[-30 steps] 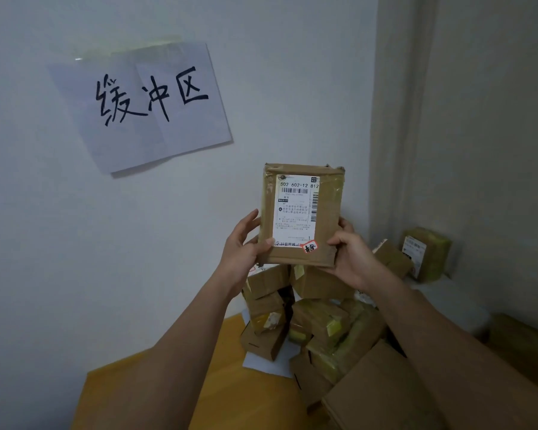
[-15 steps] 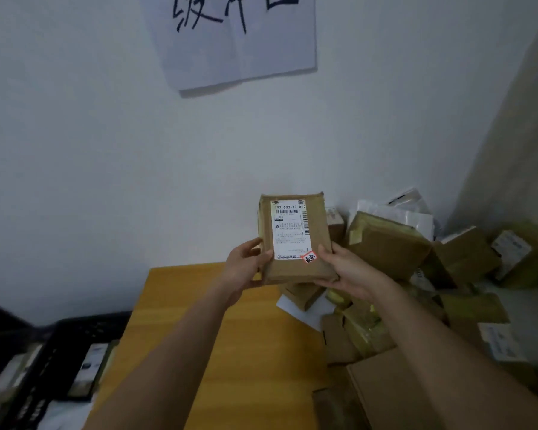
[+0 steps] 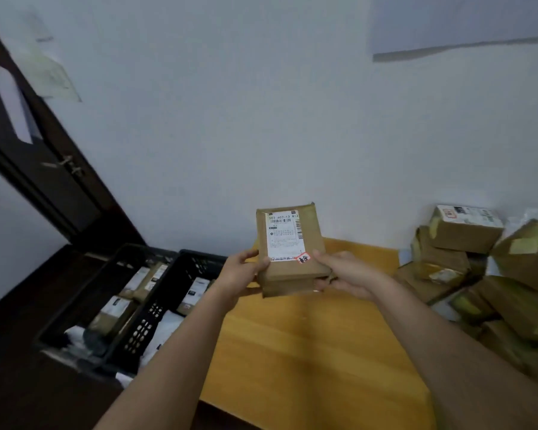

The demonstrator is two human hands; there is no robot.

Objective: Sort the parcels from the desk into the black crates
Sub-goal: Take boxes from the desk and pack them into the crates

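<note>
Head view. The parcel (image 3: 291, 249) is held in the air over the far left corner of the worktop (image 3: 308, 352), label side up and tipped toward the camera. The left hand (image 3: 241, 271) grips its left edge with the thumb on top. The right hand (image 3: 343, 274) grips the lower right corner, thumb beside the red-and-white sticker, fingers curled underneath. Both grips are closed on the parcel, but each holds only its near end.

What could go wrong, as I judge it: the black crates (image 3: 131, 305) sit left of the worktop and lower down, so the parcel has to travel sideways and down across the worktop's edge. If one hand lets go before the other has a firm hold, the far end is unsupported and may tip out. The crates already hold several parcels, and the wall between the two compartments is narrow, so a careless drop could land on that wall or in the wrong crate. Reading the label wrongly would cause the same mis-sort. The pile of parcels (image 3: 479, 274) right of the worktop's bare area looks loosely stacked, though the arms are clear of it.

The parcel itself is a flat brown cardboard box sealed with glossy tape. A white shipping label with barcodes covers much of its upper face. Its corners look intact and rigid.
</note>
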